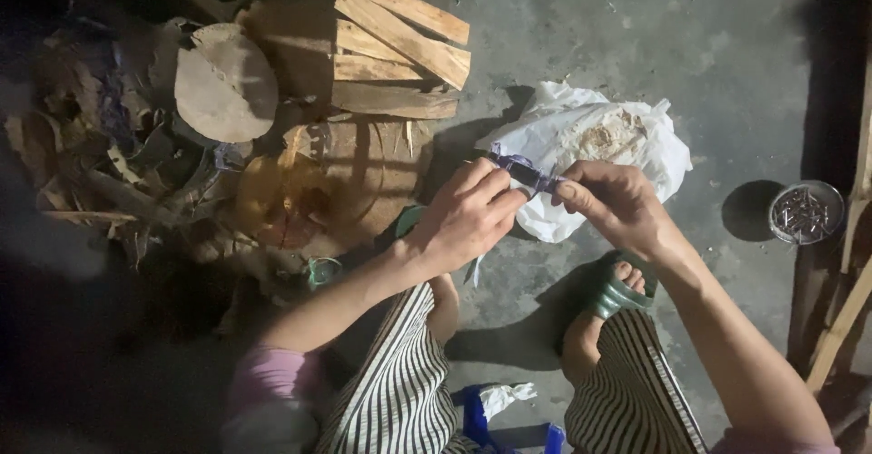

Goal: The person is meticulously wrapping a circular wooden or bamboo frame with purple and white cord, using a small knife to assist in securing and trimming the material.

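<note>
over concrete floor [727,45], left hand [468,218] and right hand [618,204] pinch dark strip [525,172] taut.

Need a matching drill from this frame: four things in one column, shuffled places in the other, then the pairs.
Things:
1. white plastic bag
2. split wood pieces
3. round metal tin
4. purple strip

Places:
A. far right on the floor, beside wooden sticks
B. pinched between left hand and right hand
C. stacked at top centre
D. on the concrete floor behind the hands

Pairs: 1-D, 2-C, 3-A, 4-B
</note>
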